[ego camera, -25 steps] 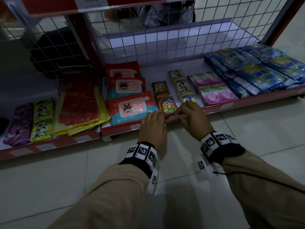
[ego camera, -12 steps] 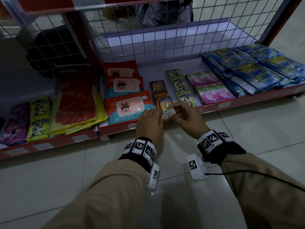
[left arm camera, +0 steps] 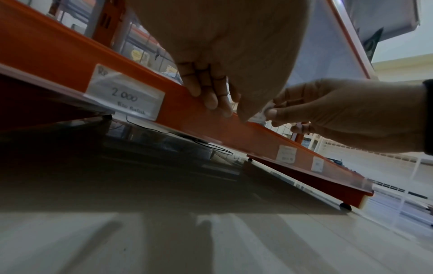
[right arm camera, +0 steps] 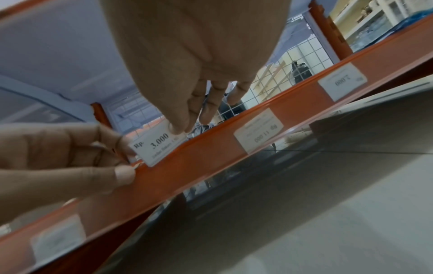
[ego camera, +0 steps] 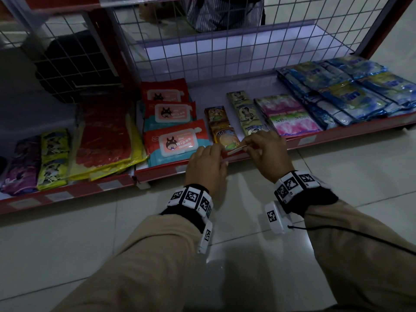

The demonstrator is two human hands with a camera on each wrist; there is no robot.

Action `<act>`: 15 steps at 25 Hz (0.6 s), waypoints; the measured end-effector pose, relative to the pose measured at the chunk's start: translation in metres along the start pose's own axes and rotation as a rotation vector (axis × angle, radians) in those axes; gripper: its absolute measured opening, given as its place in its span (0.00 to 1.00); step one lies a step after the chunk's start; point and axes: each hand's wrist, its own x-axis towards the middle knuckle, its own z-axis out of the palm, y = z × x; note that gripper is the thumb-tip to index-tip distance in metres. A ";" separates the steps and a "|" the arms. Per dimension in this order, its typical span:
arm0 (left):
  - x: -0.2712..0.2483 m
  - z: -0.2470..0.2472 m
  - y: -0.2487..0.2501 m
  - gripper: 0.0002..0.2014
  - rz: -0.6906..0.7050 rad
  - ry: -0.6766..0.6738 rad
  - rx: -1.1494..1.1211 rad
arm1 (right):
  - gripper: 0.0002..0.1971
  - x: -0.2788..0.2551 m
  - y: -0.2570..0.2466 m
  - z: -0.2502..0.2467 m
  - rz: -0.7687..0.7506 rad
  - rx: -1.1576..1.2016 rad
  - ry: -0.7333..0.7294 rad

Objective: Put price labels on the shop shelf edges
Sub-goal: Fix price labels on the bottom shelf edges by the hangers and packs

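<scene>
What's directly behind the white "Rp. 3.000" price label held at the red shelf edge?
Behind the white "Rp. 3.000" price label: an orange-yellow snack sachet lying flat on the red shelf edge. Both hands cover its front end.

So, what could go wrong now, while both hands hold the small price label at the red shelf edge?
1. The label is pinched only at its ends by the left hand and the right hand, above the shelf edge. It could go in crooked or buckle.
2. If either pinch slips, the label may drop to the floor.
3. The sachet lies right at the edge behind the label; the fingers might nudge it.
</scene>
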 end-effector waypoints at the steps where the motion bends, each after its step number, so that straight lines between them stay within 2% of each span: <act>1: 0.000 0.000 0.000 0.15 0.015 -0.010 0.034 | 0.06 -0.001 0.000 0.002 0.004 -0.028 -0.022; 5: 0.001 0.004 0.001 0.14 0.035 -0.060 0.193 | 0.09 -0.002 -0.002 0.005 -0.038 -0.146 -0.066; 9: 0.003 0.005 0.005 0.14 0.017 -0.087 0.275 | 0.13 -0.006 -0.001 0.003 -0.148 -0.232 -0.076; 15: 0.004 0.006 0.005 0.16 0.018 -0.079 0.318 | 0.07 -0.005 0.004 0.006 -0.276 -0.270 -0.111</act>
